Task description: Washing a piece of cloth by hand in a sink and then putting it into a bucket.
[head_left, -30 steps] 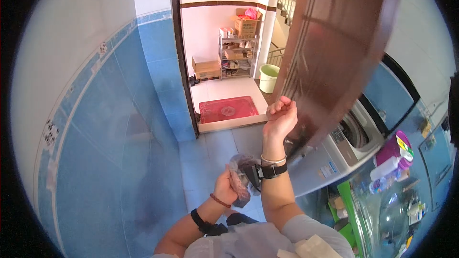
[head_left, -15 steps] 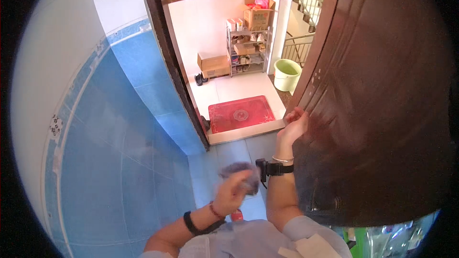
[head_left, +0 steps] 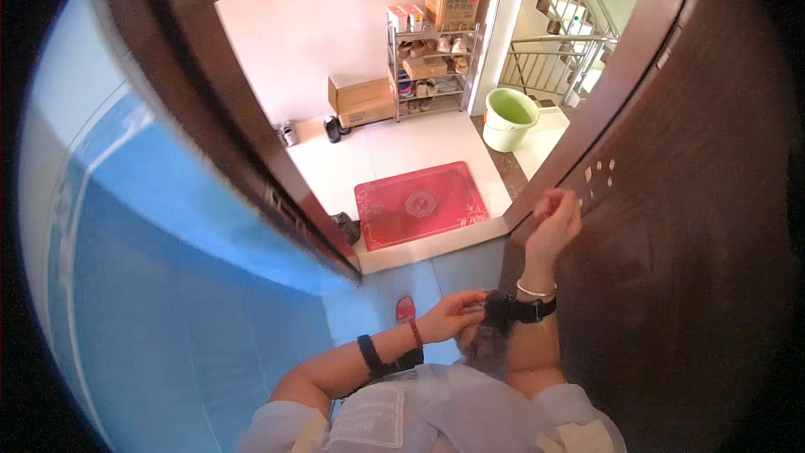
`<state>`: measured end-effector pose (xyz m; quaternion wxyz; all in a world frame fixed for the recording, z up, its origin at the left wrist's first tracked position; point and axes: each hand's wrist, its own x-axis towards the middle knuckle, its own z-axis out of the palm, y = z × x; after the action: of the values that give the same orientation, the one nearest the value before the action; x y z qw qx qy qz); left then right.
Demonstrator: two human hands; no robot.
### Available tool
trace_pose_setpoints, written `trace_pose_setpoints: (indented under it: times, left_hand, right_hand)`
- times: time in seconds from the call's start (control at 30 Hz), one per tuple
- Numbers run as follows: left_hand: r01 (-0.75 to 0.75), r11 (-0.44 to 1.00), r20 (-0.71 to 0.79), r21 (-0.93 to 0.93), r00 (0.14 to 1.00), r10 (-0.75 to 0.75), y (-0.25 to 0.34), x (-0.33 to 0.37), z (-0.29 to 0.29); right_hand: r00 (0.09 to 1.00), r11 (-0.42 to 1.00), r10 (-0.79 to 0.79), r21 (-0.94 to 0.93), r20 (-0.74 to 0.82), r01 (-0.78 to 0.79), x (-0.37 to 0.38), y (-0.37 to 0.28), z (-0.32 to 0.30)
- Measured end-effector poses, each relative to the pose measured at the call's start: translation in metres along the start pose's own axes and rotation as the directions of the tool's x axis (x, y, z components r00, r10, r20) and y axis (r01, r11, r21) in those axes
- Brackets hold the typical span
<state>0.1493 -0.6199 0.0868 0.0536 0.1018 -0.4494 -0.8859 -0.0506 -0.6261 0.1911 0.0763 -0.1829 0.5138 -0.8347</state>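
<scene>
My left hand [head_left: 455, 316] is closed on a crumpled dark grey cloth [head_left: 481, 341], which hangs below its fingers. It is close to the black strapped device [head_left: 503, 310] on my right wrist. My right hand [head_left: 553, 222] is raised in front of the dark brown door [head_left: 671, 243], its fingers curled in, slightly blurred, with nothing visible in them. Whether it touches the door I cannot tell. The open doorway lies ahead, with a red mat [head_left: 419, 231] just past the raised sill [head_left: 436, 250].
A metal shoe rack [head_left: 432, 75] stands against the far wall, with an open carton [head_left: 453, 8] on top. Another carton [head_left: 365, 105] and black shoes [head_left: 335, 129] are beside it. A pale green bucket [head_left: 508, 130] stands near the stair railing [head_left: 553, 59]. Blue tiled wall [head_left: 151, 310] runs along my left.
I have come closer to the doorway, and more of the stairs shows. My left hand has moved right with the cloth, toward my right wrist. My right hand has shifted right in view.
</scene>
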Motion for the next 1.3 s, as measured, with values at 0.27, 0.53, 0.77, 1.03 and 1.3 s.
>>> trace_pose_setpoints:
  times: [0.27,0.53,0.77,1.03,1.3]
  left_hand:
    - [0.098,0.965,-0.265,0.244,0.964,-0.031,0.097,0.067,-0.160]
    - [0.139,0.918,-0.780,0.371,0.583,0.227,0.190,0.139,-0.325]
    - [0.075,0.945,-0.876,0.319,0.404,0.263,0.284,0.178,-0.367]
    - [0.090,0.964,-0.968,0.250,0.035,0.248,0.337,0.166,-0.412]
    - [-0.710,0.703,-0.962,-0.037,0.217,0.169,0.369,0.149,-0.466]
  right_hand:
    - [0.704,0.581,0.472,-0.788,0.531,0.205,0.064,0.066,-0.025]
    - [0.421,0.165,0.877,-0.969,0.230,0.185,0.137,0.120,-0.015]
    - [0.307,0.018,0.931,-0.864,0.198,0.504,0.257,0.200,0.062]
    - [0.213,0.185,0.897,-0.768,0.386,0.613,0.370,0.289,0.162]
    - [0.142,0.335,0.876,-0.795,0.460,0.506,0.426,0.368,0.269]
